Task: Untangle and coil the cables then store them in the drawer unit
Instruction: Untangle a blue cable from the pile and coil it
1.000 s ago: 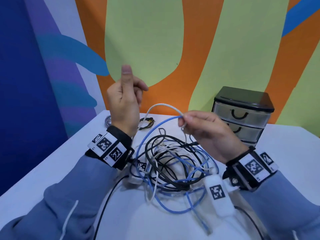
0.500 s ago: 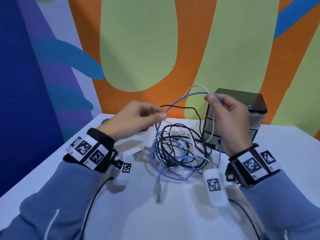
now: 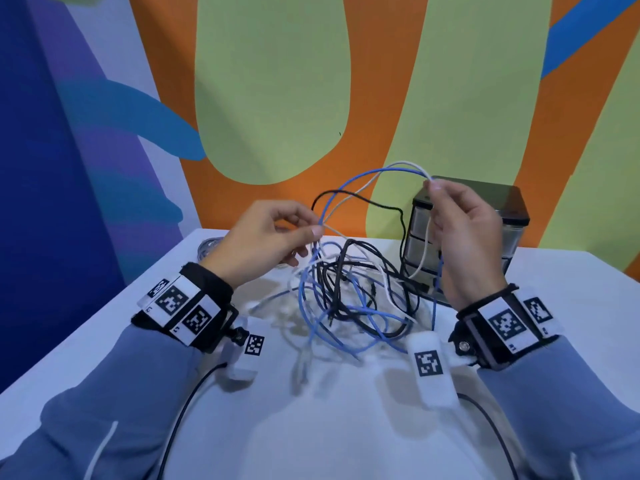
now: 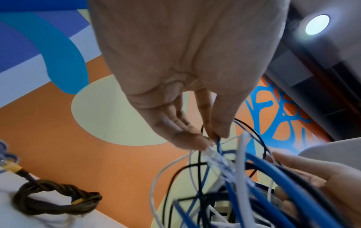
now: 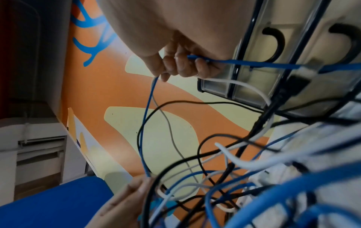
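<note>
- Far left on the table (image 3: 104,323): a brown braided cable (image 4: 54,199) is lying bundled near the wall, w/ a grey coil (image 3: 207,244) just beside it. Judging by that, approx. two cables are already sorted but not stored yet.
- Your left hand (image 3: 263,240) is hovering above the left side of the tangle (image 3: 353,299), thumb and forefinger pinching the blue cable (image 3: 360,178) where it's rising out of the pile; a clear plug end is sitting right at the fingertips in the left wrist view. The other fingers are hanging loose.
- Centre: the tangle is partly lifting off the table – blue, black and white strands all looping through each other. Nothing here is coiled yet, so most of the job is left imo: separating, coiling, then storing.
- A black cable (image 3: 363,199) is arching up w/ the blue one and crossing it btwn your hands; it's prob. going to snag as you're pulling.
- Your right hand (image 3: 464,237) is raised higher, fingertips pinching the blue cable and a white cable (image 3: 405,164) together at the top of the arch, w/ both strands trailing down past the palm.
- Right, far side: the drawer unit (image 3: 509,216) is standing just behind your right hand, drawers closed as far as can be seen. Loose strands are hanging across its front, so they're blocking the drawers for now.
</note>
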The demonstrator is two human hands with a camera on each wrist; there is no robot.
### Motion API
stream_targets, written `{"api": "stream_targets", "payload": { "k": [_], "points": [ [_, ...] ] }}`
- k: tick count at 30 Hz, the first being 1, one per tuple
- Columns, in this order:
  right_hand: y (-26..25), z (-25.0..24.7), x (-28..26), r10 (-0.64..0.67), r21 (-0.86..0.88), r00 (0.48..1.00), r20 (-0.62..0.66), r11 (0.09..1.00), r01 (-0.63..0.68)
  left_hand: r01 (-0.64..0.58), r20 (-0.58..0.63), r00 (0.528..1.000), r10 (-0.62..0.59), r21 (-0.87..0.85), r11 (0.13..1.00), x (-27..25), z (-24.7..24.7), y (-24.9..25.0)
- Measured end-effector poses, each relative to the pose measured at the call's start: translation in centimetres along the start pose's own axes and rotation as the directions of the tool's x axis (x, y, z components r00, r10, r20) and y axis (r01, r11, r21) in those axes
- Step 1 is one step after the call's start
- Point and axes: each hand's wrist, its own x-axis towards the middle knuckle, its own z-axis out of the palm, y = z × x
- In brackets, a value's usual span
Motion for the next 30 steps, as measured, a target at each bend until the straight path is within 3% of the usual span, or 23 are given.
{"api": "stream_targets", "payload": {
  "k": [2,4,7,10,12,17,24,27,30],
  "points": [
    [0.2,-0.1,0.1,-0.039,-0.103,0.999,-0.027,0.994,0.036,0.008,-0.088,0.996,-0.017,-0.109,0.994,0.3,0.1,0.3],
    [0.3,0.0,-0.1,-0.069,-0.186,0.997,0.022,0.98,0.072,0.008,-0.079,0.997,-0.019,-0.146,0.989,0.3,0.2,0.3],
    [0.4,0.4,-0.9,-0.056,-0.353,0.98,0.189,0.928,0.121,0.001,0.047,0.999,0.004,-0.113,0.994,-0.2,0.5,0.2],
    [0.5,0.7,-1.9,-0.018,-0.559,0.949,0.314,0.805,0.2,0.008,0.182,0.983,0.013,-0.117,0.993,-0.6,0.5,0.4],
    [0.6,0.9,-2.5,0.051,-0.606,0.924,0.379,0.768,0.207,0.023,0.241,0.971,0.003,-0.106,0.994,-0.7,0.1,0.5],
    [1.0,1.1,-3.1,0.254,-0.62,0.843,0.474,0.776,0.115,0.03,0.28,0.96,-0.005,-0.085,0.996,-0.8,-0.2,0.2],
    [0.5,1.1,-3.6,0.341,-0.443,0.688,0.641,0.896,-0.031,-0.015,0.125,0.992,0.032,-0.135,0.991,-0.4,1.1,0.1],
    [0.7,1.7,-4.6,0.295,-0.435,0.683,0.668,0.9,0.037,-0.005,0.136,0.99,0.031,-0.191,0.982,-0.6,1.9,0.5],
    [1.5,2.2,-4.4,0.248,-0.364,0.751,0.612,0.931,-0.01,0.002,0.117,0.993,0.02,-0.185,0.983,-0.5,1.2,0.7]
  ]
}}
